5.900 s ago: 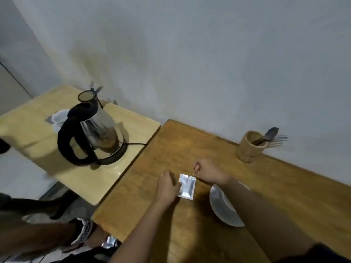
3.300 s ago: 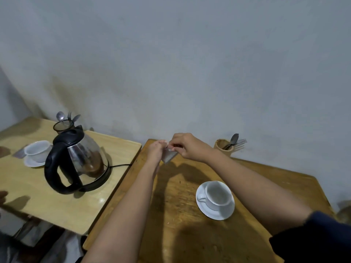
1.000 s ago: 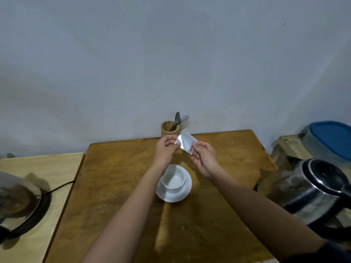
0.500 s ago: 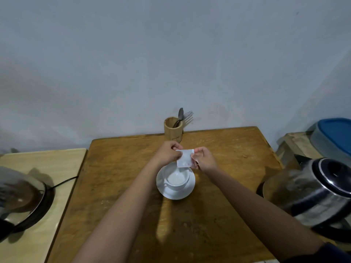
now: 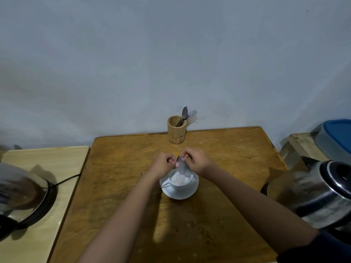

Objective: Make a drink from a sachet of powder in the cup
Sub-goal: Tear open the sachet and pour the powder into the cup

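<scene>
Both hands (image 5: 180, 163) pinch the silvery sachet (image 5: 182, 168) upended over the white cup (image 5: 180, 184).

Materials and surface finish
Table (image 5: 218, 215): worn matt wood. Cup (image 5: 180, 185): glossy white ceramic. Sachet (image 5: 182, 167): shiny foil. Kettle (image 5: 315, 192): polished metal.
</scene>
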